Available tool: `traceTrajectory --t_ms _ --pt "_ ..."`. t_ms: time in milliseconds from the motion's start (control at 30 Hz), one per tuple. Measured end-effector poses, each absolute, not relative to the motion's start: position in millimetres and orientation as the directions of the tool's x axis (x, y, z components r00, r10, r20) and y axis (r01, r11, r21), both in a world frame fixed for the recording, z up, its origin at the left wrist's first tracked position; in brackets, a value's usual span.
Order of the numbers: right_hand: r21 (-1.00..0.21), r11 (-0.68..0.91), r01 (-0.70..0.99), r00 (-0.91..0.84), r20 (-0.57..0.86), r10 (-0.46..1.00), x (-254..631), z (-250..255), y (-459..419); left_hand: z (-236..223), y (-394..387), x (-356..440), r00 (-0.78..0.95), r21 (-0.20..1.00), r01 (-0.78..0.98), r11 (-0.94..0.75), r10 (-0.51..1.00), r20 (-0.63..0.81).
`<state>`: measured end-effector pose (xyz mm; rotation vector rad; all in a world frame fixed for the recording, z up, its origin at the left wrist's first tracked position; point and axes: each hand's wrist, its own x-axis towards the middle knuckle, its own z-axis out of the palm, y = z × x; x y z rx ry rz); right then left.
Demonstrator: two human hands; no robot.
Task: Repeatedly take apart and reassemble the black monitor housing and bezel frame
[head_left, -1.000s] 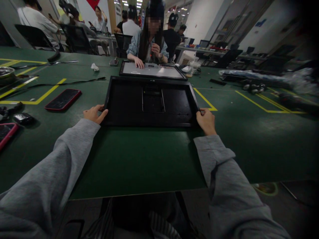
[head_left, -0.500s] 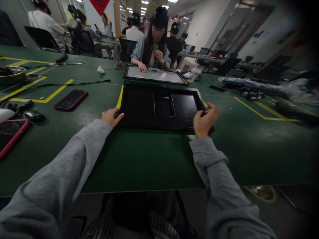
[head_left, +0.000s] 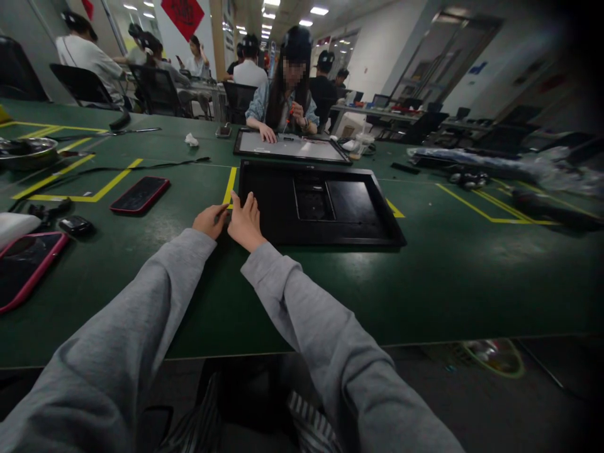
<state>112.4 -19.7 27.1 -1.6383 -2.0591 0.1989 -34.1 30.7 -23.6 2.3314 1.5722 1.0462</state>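
Note:
A black rectangular monitor housing (head_left: 352, 195) lies on the green table, its recessed inside facing up and a framed opening right of its middle. My right hand (head_left: 246, 221) is at the housing's left end with its fingers apart, covering part of that edge. Just left of it is my left hand (head_left: 209, 221), fingers loosely bent and thumb apart, with nothing visible in it. Whether either hand touches the housing's edge is hard to tell.
Across the table (head_left: 302, 296) a person's hand rests on a grey-backed screen panel (head_left: 311, 146); the other holds a red-handled screwdriver (head_left: 290, 116). To the left lie a phone (head_left: 140, 195), a second phone (head_left: 28, 267), a black mouse-like object (head_left: 76, 226) and a metal bowl (head_left: 33, 154). Plastic-wrapped parts (head_left: 462, 157) lie right.
My right hand has let go of the housing's right edge and crossed over to its left end, beside my left hand. The housing turned slightly and shifted right between the earlier frames.

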Motion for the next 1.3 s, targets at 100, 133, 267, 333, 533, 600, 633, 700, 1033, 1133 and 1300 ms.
traceTrajectory --t_ms 100,133,267,333,533,600,633,700,1033,1133,1300 --pt "-0.412 0.219 0.885 -0.127 0.238 0.963 110 20 -12 -25 31 -32 0.301 0.376 0.779 -0.502 0.825 0.479" --pt "-0.414 0.223 0.882 -0.13 0.242 0.962 112 18 -11 -25 31 -31 0.314 0.36 0.782 -0.51 0.819 0.48" --pt "-0.425 0.237 0.874 -0.131 0.265 0.955 124 14 -14 -23 28 -31 0.313 0.356 0.788 -0.502 0.825 0.471" --pt "-0.427 0.226 0.875 -0.115 0.271 0.956 133 13 -14 -21 26 -31 0.315 0.375 0.779 -0.503 0.83 0.46" --pt "-0.404 0.201 0.893 -0.053 0.349 0.936 195 3 -5 -19 23 -32 0.315 0.411 0.758 -0.506 0.837 0.448" --pt "-0.367 0.177 0.913 -0.024 0.387 0.922 229 -2 -3 -20 23 -33 0.321 0.413 0.758 -0.505 0.84 0.438" --pt "-0.342 0.163 0.926 -0.013 0.402 0.916 248 -5 -2 -20 24 -33 0.329 0.413 0.756 -0.508 0.84 0.432" --pt "-0.291 0.111 0.95 0.021 0.416 0.909 289 -9 -3 -21 24 -33 0.345 0.413 0.751 -0.515 0.839 0.42" --pt "-0.148 -0.379 0.914 0.402 0.465 0.789 465 -14 2 -19 22 -34 0.367 0.424 0.742 -0.52 0.844 0.392" --pt "-0.195 -0.41 0.891 0.454 0.362 0.814 487 -13 3 -20 22 -34 0.371 0.417 0.746 -0.52 0.843 0.39" --pt "-0.269 -0.541 0.797 0.603 0.41 0.685 485 -4 0 -20 23 -33 0.39 0.396 0.748 -0.533 0.835 0.389"
